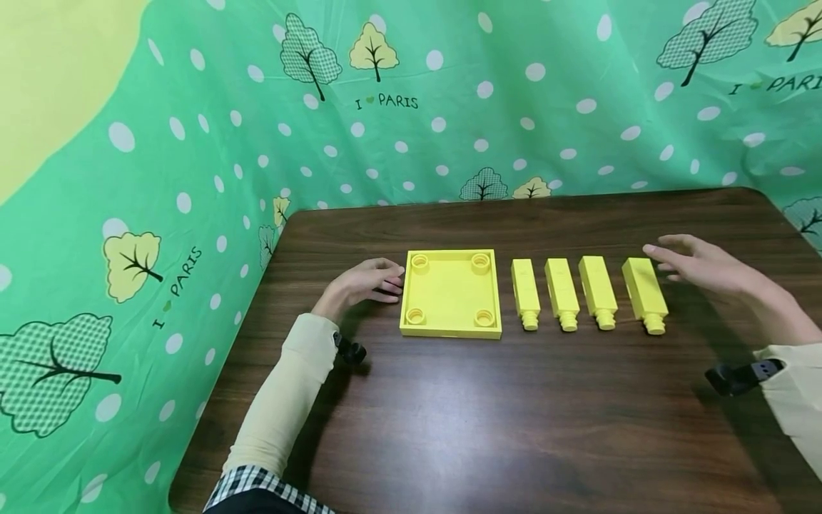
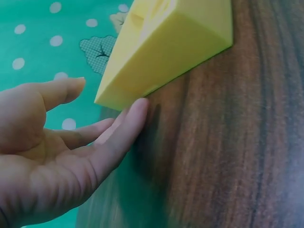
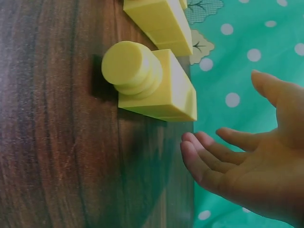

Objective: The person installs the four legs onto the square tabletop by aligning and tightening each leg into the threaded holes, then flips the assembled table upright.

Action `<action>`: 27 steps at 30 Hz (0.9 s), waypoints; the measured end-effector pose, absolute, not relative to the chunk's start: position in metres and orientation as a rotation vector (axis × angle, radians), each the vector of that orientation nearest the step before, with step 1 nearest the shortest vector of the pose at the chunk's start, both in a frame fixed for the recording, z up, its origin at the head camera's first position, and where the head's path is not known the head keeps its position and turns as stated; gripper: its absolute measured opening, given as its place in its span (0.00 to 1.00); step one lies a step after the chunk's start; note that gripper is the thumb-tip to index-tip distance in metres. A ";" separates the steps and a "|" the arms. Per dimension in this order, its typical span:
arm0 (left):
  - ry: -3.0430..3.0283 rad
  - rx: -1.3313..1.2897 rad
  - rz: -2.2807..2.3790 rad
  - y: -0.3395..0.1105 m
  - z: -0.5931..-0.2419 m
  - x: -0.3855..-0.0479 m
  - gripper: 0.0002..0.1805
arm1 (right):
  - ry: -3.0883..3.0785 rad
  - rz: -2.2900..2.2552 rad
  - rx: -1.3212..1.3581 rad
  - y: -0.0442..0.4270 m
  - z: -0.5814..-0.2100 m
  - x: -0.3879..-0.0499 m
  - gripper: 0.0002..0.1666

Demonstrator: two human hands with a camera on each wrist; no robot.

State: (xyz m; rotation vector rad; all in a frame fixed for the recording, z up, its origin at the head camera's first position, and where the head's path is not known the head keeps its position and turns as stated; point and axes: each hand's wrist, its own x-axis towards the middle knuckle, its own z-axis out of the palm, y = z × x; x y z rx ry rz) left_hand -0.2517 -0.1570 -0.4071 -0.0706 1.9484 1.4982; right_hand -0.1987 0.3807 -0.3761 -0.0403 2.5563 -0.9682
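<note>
A square yellow panel (image 1: 452,293) with a raised rim and round threaded-looking sockets in its corners lies on the table. My left hand (image 1: 369,283) is at its left side, fingers loosely extended; in the left wrist view the fingertips (image 2: 138,107) are against or very near the panel's lower edge. To the right, several yellow square blocks with round stepped ends lie in a row, ends towards me. Beside the rightmost block (image 1: 644,289) hovers my right hand (image 1: 703,268). Its fingers are spread, and the right wrist view shows a gap between them and that block (image 3: 178,90).
The dark wood-grain table (image 1: 449,428) extends in front of the pieces. A green dotted cloth (image 1: 411,128) with printed trees hangs behind and along the left. Dark wrist devices sit on both sleeves, the left one (image 1: 349,350) close above the tabletop.
</note>
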 end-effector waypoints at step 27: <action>2.002 -0.025 1.311 -0.144 -0.399 -0.247 0.30 | 2.604 -0.836 0.026 0.372 -0.400 -0.195 0.61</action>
